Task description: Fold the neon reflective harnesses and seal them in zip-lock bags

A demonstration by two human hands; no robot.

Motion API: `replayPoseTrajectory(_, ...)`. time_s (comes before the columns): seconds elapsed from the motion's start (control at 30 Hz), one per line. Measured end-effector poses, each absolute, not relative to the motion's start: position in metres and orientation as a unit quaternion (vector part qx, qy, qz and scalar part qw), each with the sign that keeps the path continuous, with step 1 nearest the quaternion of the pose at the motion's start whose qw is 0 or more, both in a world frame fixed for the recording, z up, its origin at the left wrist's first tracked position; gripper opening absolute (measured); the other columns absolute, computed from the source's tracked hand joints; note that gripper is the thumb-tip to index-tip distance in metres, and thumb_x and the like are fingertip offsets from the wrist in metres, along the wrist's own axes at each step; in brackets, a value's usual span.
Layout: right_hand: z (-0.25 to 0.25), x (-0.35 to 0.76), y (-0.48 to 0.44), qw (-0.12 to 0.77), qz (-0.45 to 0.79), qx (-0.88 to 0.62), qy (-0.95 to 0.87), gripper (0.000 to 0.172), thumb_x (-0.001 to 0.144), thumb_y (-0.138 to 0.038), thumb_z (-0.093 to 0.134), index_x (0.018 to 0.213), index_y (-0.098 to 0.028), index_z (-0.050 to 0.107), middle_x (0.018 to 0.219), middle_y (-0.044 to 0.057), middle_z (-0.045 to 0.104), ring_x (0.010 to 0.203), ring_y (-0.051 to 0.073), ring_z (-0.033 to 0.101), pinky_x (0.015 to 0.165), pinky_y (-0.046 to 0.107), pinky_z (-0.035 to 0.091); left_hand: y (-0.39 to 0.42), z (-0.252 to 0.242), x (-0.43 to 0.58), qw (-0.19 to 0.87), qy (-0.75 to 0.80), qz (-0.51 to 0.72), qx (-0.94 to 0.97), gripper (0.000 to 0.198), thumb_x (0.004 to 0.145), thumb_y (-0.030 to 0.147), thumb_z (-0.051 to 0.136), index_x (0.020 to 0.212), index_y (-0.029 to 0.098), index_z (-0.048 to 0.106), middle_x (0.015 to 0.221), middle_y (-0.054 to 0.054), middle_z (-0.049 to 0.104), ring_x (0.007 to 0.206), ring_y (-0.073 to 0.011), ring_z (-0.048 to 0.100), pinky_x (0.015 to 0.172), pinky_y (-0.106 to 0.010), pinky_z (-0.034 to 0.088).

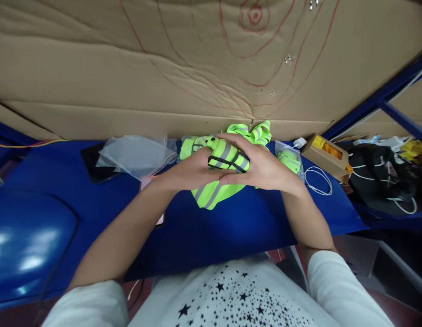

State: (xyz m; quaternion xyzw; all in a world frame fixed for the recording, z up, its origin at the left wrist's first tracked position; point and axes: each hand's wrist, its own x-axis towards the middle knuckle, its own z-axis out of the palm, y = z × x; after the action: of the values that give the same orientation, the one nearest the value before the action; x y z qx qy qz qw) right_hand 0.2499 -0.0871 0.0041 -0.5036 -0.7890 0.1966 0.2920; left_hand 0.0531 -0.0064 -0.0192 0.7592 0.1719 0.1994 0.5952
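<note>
Between both hands is a rolled-up reflective vest (228, 156), neon yellow-green with grey stripes and black trim. My left hand (193, 168) wraps its left side, and my right hand (260, 164) curves over the top and right side. The fingertips behind the bundle are partly hidden. More neon fabric with grey stripes (211, 194) lies on the blue table (238, 222) below my hands. Behind them sits a loose heap of similar fabric (261, 132). Left of the bundle, another neon piece (187, 147) is partly covered by my left hand.
Clear plastic bags (137, 154) overlap a dark flat object (96, 163) on the left. To the right are a bagged neon item (289, 160), a coiled white cable (318, 180), a small cardboard box (326, 156) and a black bag (381, 170). A cardboard wall (163, 91) stands behind.
</note>
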Motion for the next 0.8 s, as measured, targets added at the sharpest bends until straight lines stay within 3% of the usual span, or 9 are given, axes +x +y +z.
replayPoseTrajectory(0.2, -0.002, 0.244, -0.08, 0.42, 0.2, -0.489, -0.738, 0.055, 0.084, -0.055, 0.079, 0.127, -0.021, 0.067, 0.124, 0.006, 0.074, 0.112, 0.025, 0.07, 0.098, 0.037, 0.054, 0.004, -0.038, 0.055, 0.709, 0.224, 0.262, 0.615, 0.04, 0.063, 0.041, 0.096, 0.092, 0.02, 0.078, 0.089, -0.003, 0.079, 0.09, -0.0221, 0.074, 0.083, -0.03, 0.059)
replayPoseTrajectory(0.4, -0.015, 0.241, -0.069, 0.489, 0.232, -0.506, -0.672, 0.044, 0.088, -0.057, 0.073, 0.115, -0.022, 0.068, 0.113, 0.003, 0.074, 0.101, 0.021, 0.069, 0.088, 0.033, 0.055, 0.002, -0.047, 0.054, 0.766, 0.219, 0.212, 0.566, 0.045, 0.072, 0.036, 0.092, 0.113, 0.023, 0.077, 0.101, -0.006, 0.082, 0.099, -0.0308, 0.079, 0.093, -0.042, 0.064)
replayPoseTrajectory(0.5, -0.021, 0.234, -0.066, 0.525, 0.22, -0.515, -0.641, 0.04, 0.091, -0.058, 0.069, 0.109, -0.023, 0.068, 0.109, 0.002, 0.074, 0.101, 0.02, 0.068, 0.09, 0.033, 0.055, -0.003, -0.046, 0.055, 0.773, 0.238, 0.191, 0.557, 0.051, 0.068, 0.03, 0.095, 0.115, 0.022, 0.077, 0.113, -0.009, 0.081, 0.106, -0.0352, 0.078, 0.099, -0.049, 0.063)
replayPoseTrajectory(0.63, -0.022, 0.234, -0.065, 0.537, 0.21, -0.473, -0.667, 0.037, 0.092, -0.052, 0.07, 0.113, -0.021, 0.069, 0.114, 0.004, 0.074, 0.106, 0.02, 0.068, 0.096, 0.033, 0.053, -0.012, -0.039, 0.057, 0.733, 0.284, 0.226, 0.575, 0.05, 0.064, 0.027, 0.098, 0.11, 0.023, 0.078, 0.118, -0.006, 0.08, 0.114, -0.0329, 0.075, 0.101, -0.044, 0.062)
replayPoseTrajectory(0.8, -0.015, 0.251, -0.067, 0.425, 0.292, -0.437, -0.737, 0.059, 0.083, -0.053, 0.08, 0.132, -0.023, 0.066, 0.128, 0.004, 0.074, 0.116, 0.023, 0.069, 0.099, 0.035, 0.054, -0.018, -0.03, 0.058, 0.715, 0.243, 0.152, 0.638, 0.03, 0.075, 0.035, 0.091, 0.098, 0.019, 0.08, 0.094, -0.007, 0.082, 0.091, -0.029, 0.079, 0.086, -0.04, 0.065)
